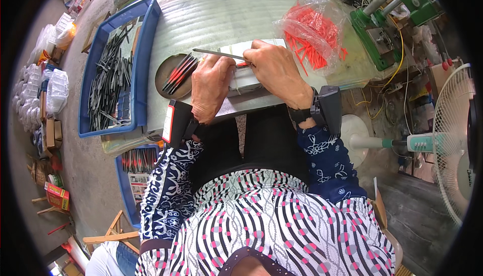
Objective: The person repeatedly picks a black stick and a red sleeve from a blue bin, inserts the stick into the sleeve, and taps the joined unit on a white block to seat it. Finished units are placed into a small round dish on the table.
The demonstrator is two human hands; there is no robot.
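My right hand (274, 66) is closed on a thin dark metal strip (214, 52), whose free end points left above my left hand. My left hand (211, 81) is closed, with its fingertips beside a small red piece (243, 64) between the two hands; what it grips is hidden. Under both hands lies a white block (241, 81) at the table's near edge. Just left of my left hand, a round brown dish (163, 77) holds several dark strips with red ends (179, 76).
A blue bin (84, 110) full of dark strips (108, 70) stands at left. On the table's right side lies a clear bag of red pieces (317, 34). Beyond it stands a green machine (375, 39); a white fan (453, 140) is at far right. Another blue bin (125, 190) sits lower left.
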